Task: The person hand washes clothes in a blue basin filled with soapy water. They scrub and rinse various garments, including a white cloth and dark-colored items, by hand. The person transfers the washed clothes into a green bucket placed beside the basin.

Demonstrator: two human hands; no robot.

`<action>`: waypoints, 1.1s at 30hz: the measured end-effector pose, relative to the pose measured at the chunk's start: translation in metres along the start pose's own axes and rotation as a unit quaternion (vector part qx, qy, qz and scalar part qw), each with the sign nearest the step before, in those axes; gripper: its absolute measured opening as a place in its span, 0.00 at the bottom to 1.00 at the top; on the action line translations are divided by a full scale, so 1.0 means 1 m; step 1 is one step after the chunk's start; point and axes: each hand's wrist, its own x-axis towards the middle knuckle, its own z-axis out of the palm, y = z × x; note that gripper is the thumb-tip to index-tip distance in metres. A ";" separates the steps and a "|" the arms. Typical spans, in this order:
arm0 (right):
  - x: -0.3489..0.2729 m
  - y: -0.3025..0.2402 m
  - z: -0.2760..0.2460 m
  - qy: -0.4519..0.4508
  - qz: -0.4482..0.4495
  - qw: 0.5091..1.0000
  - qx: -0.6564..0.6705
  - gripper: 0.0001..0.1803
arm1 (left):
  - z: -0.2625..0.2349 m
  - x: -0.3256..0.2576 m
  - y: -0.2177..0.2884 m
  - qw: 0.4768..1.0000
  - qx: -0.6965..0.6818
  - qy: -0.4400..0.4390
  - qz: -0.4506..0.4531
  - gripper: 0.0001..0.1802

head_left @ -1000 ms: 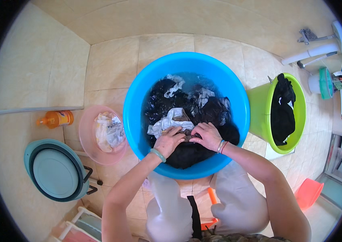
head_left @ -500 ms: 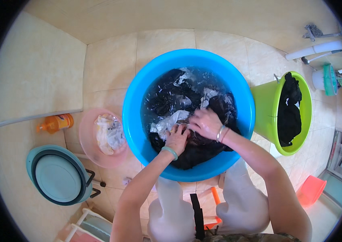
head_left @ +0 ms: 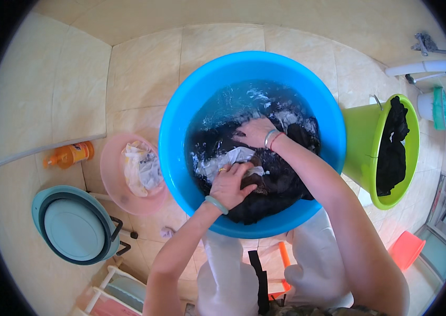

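Note:
A big blue tub holds water with soaked dark clothes heaped in its near half. My left hand rests on the heap by the tub's near left, thumb spread from the fingers, a brownish patch of cloth showing between them. Beside its fingers lies a wet whitish cloth. Farther out, slightly to the right, my right hand bends its fingers into a black garment at the water's surface. Its fingertips are partly hidden by cloth and water.
Right of the tub stands a green bucket with black clothing. A pink basin with pale clothes is at left, near an orange bottle and a grey-green folding basin. A red-orange container sits at lower right.
My right hand has moved a little away from me and left. My left thumb has spread from the fingers. The clothes lie nearer me, with more open water at the tub's far side.

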 end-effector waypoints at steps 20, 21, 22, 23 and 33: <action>-0.032 -0.001 0.053 -0.040 0.020 0.999 0.022 0.13 | 0.004 0.071 -0.082 0.995 0.101 0.012 -0.024 0.22; -0.043 0.000 0.058 0.039 0.015 0.999 0.021 0.13 | 0.007 0.078 -0.074 0.994 0.101 -0.004 -0.035 0.22; -0.050 0.003 0.057 0.121 -0.013 0.992 -0.017 0.13 | 0.004 0.079 -0.062 0.993 0.102 -0.023 -0.048 0.22; -0.057 0.006 0.057 0.202 -0.043 0.977 -0.056 0.14 | 0.003 0.079 -0.052 0.992 0.105 -0.042 -0.062 0.22; -0.054 0.055 0.001 -0.122 0.185 0.975 -0.015 0.35 | 0.021 0.067 -0.089 0.977 0.079 -0.127 -0.153 0.24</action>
